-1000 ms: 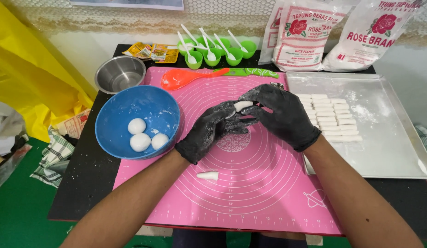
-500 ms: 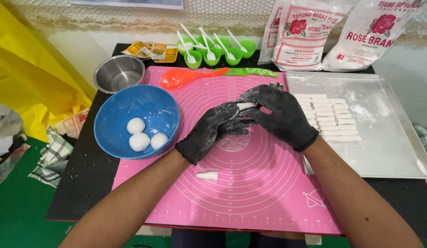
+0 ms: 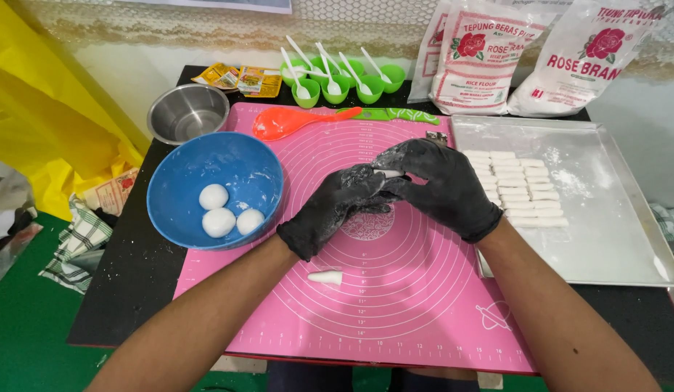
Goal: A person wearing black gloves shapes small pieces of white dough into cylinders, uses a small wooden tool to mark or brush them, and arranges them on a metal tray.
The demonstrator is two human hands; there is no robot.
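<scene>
From the head camera, a pink rolling mat (image 3: 395,305) with printed circles lies on a black table (image 3: 126,290), which stands on a green floor (image 3: 25,341). Yellow plastic sheeting (image 3: 54,123) hangs at the left, and a pale wall with a lace trim runs behind.

Both hands wear black gloves dusted with flour and meet over the middle of the mat. The left hand (image 3: 337,207) and the right hand (image 3: 442,185) are curled together, fingertips pinching a small white piece of dough (image 3: 388,173) between them — only its end shows.

A second dough piece (image 3: 326,276) lies loose on the mat, near the left wrist. A blue bowl (image 3: 185,163) at the left holds three white dough balls (image 3: 219,221). Behind it sits a steel bowl (image 3: 188,112).

At the right, a metal tray (image 3: 627,218) carries rows of cut dough sticks (image 3: 522,185). An orange spoon (image 3: 293,122) and a green knife (image 3: 395,115) lie along the mat's far edge.

At the back stand green cups (image 3: 340,83) with white spoons, small yellow sachets (image 3: 239,76) — flat on the table — and two white flour bags (image 3: 540,54) with red rose pictures, leaning against the wall.
</scene>
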